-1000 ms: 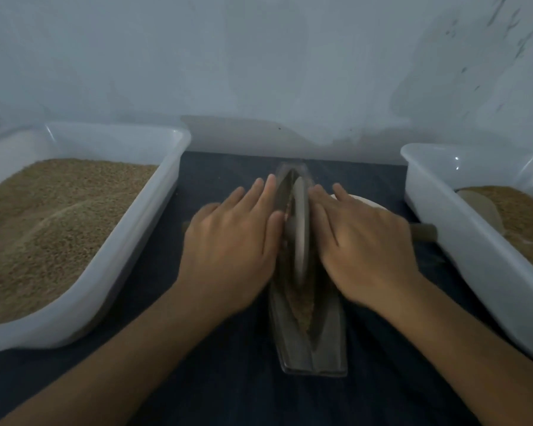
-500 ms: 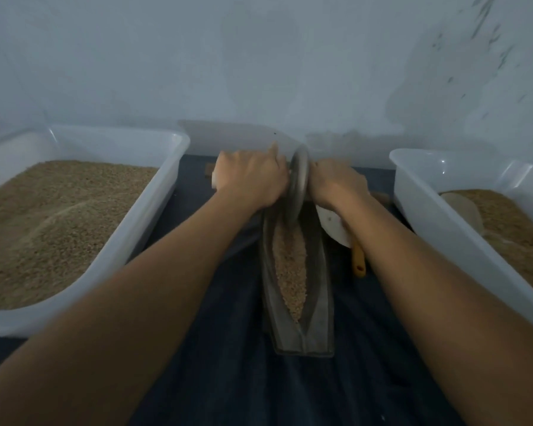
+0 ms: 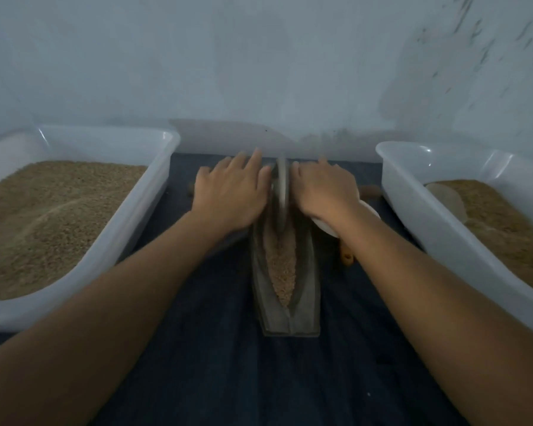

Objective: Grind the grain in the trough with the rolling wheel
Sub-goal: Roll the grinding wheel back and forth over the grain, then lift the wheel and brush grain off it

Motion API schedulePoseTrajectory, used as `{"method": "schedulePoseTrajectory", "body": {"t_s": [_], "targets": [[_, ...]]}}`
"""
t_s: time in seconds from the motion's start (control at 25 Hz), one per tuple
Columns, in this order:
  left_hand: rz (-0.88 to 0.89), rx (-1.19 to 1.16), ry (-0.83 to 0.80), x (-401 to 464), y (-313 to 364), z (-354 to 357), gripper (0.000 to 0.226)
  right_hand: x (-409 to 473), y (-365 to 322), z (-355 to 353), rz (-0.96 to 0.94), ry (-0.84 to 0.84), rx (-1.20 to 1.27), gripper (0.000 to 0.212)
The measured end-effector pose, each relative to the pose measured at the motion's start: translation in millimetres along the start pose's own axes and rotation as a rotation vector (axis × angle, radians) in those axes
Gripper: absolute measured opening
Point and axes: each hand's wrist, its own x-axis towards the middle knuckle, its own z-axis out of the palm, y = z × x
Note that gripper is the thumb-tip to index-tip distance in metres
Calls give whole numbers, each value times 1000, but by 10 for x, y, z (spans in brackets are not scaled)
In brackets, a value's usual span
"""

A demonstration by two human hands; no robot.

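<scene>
A: Head view: the rolling wheel stands upright at the far end of the trough, grain lying bare in the near channel.

B: And the hands?

A: Left hand and right hand lie palm-down on the axle either side of the wheel, fingers stretched forward, pressing.

B: Around them?

A: A white tub of grain left, another tub right, on dark cloth.

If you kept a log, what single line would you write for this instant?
wheel: far end of trough | left hand, right hand: flat on axle | grain: exposed near end | tubs: both sides
</scene>
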Motion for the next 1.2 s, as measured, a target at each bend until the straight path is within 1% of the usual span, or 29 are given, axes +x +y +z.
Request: {"method": "schedulePoseTrajectory", "body": {"t_s": [0.08,0.12,0.16,0.24,0.28,0.32,0.44,0.52,0.56,0.6,0.64,0.68,0.72,0.8,0.84,0.88,0.96,1.0,1.08,1.12,1.2], "targets": [[-83,18,-98,336,-14,-25,38,296,-18,-76,52,-10,-14,36],[-111,48,-100,381,-54,31,37,381,-1,-81,63,-10,38,36],[-119,70,-57,341,-104,103,41,408,33,-82,67,15,153,37],[-145,-5,147,160,-177,267,56,256,92,-107,26,165,454,37],[-177,-64,237,92,-194,312,62,132,112,-125,-11,267,539,37],[-187,-95,289,56,-203,336,63,3,143,-132,-41,364,560,36],[-234,-98,339,4,-130,326,62,-477,247,-115,-137,645,443,35],[-343,-222,338,-16,-124,374,61,-711,344,-91,-186,798,311,30],[-416,-315,318,-25,-137,411,62,-798,406,-62,-201,822,228,28],[-486,-403,283,-29,-163,434,62,-867,470,-33,-207,806,154,26],[-540,-462,248,-32,-187,435,63,-909,541,1,-199,747,102,25],[-577,-492,225,-34,-207,421,64,-932,603,28,-180,653,54,23],[-597,-499,216,-36,-225,408,64,-944,650,55,-154,532,-11,26],[-607,-503,201,-48,-225,394,64,-951,715,121,-142,269,-177,53],[-613,-511,196,-52,-211,391,61,-944,734,154,-169,170,-238,64],[-626,-517,190,-50,-198,383,58,-938,731,170,-197,108,-272,69],[-666,-561,156,-30,-206,347,50,-930,706,184,-242,61,-291,66],[-673,-585,134,-16,-236,333,45,-928,694,191,-263,58,-283,60],[-626,-614,104,19,-326,364,39,-922,671,200,-293,66,-228,47],[-592,-692,123,31,-363,389,37,-921,661,197,-306,88,-184,40],[-551,-947,176,15,-409,390,39,-882,638,158,-318,184,-141,26]]}}
